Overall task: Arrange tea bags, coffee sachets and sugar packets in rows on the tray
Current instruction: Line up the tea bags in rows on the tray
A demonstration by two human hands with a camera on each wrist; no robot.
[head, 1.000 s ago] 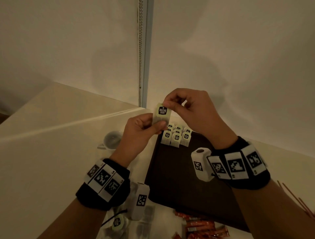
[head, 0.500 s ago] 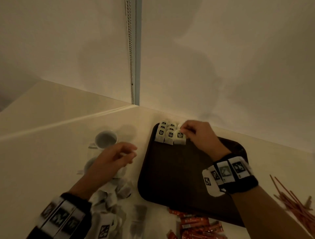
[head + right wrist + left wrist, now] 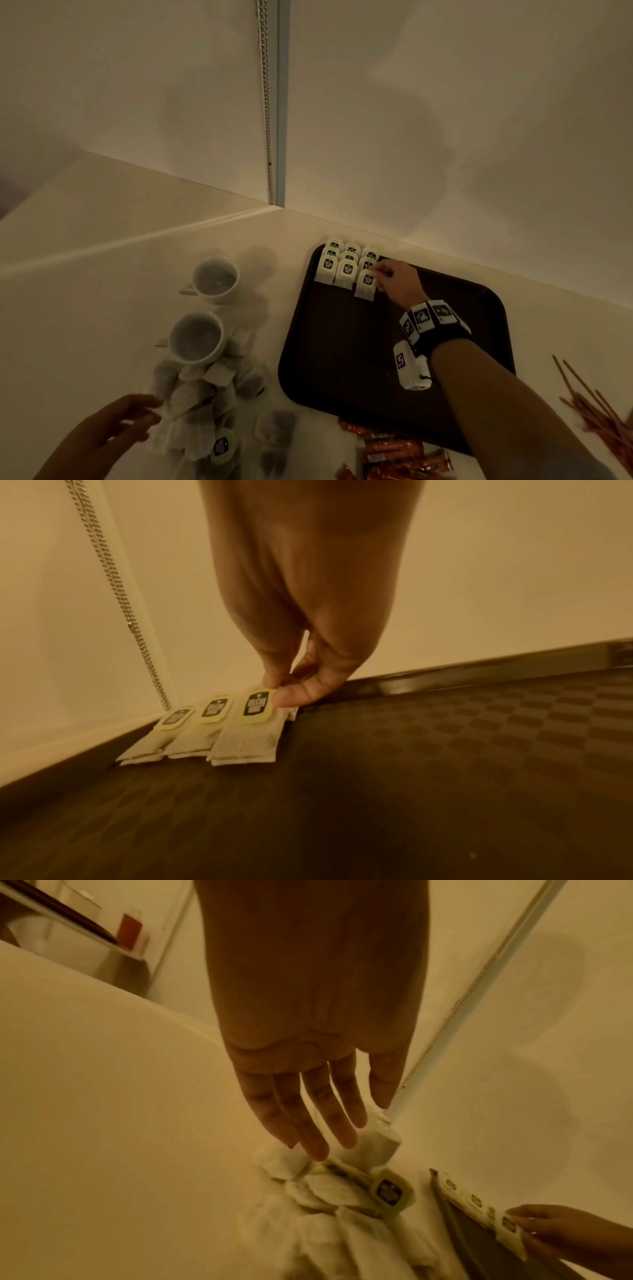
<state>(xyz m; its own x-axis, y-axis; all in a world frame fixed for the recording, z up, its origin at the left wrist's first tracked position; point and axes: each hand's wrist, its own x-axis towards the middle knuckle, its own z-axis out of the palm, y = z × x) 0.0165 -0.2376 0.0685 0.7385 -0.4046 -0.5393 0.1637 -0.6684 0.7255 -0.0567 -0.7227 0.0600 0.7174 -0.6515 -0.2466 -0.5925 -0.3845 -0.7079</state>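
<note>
Gone down from mid-air: right hand (image 3: 397,281), grip pinching a tea bag (image 3: 251,725) onto the tray (image 3: 479,308). Left hand (image 3: 308,1096) wide, over loose bags (image 3: 205,404) just below.

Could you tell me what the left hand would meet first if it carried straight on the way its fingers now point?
Most likely the loose tea bags heaped beside the tray: the left hand is open, its fingertips just short of the nearest bag. Depth is unclear.

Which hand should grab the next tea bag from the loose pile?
Left. The left hand hovers open over the loose tea bags; the right hand pinches a tea bag on the tray.
</note>
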